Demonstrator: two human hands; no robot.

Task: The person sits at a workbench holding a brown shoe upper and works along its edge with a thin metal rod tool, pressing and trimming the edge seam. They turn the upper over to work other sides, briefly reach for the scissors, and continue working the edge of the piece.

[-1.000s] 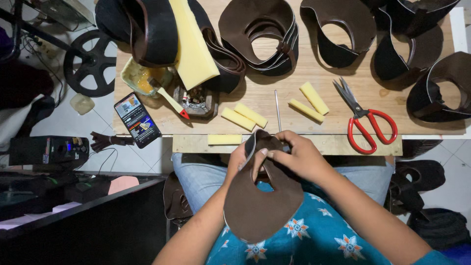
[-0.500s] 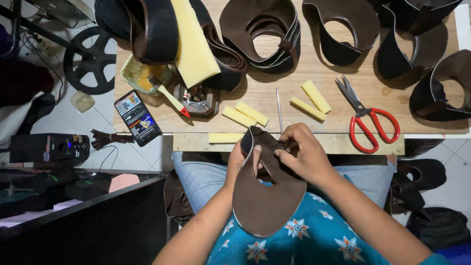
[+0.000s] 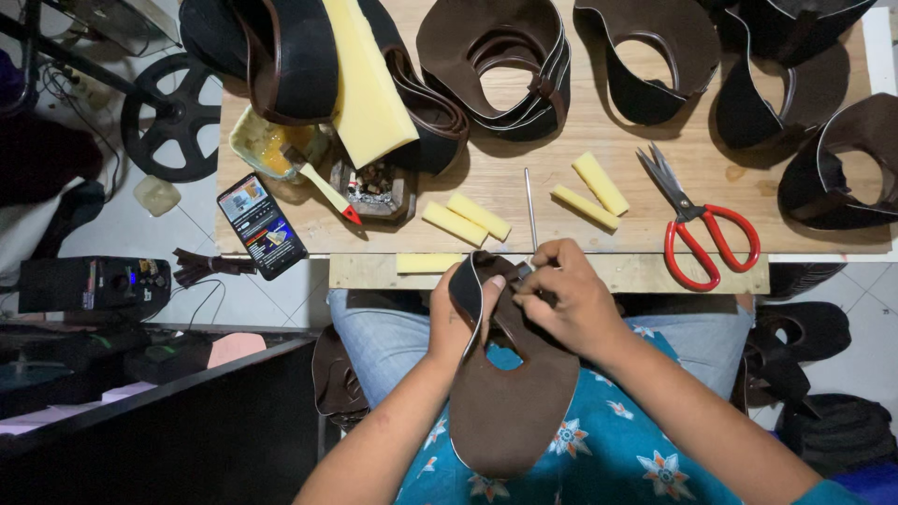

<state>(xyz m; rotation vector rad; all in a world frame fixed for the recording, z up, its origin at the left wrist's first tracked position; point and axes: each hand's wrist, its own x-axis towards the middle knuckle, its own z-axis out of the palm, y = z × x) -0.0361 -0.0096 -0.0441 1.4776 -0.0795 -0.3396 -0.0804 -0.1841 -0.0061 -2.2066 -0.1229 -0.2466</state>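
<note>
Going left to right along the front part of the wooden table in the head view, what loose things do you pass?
Phone → red-tipped brush → pair of yellow foam blocks → thin metal rod → second pair of yellow foam blocks → red-handled scissors.

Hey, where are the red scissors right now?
In the head view, the red-handled scissors lie on the wooden table toward its right side, just right of the yellow foam strips and beyond the right hand.

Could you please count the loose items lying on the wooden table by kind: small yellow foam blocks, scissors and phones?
Small yellow foam blocks: 5
Red-handled scissors: 1
Phone: 1
Total: 7
</note>
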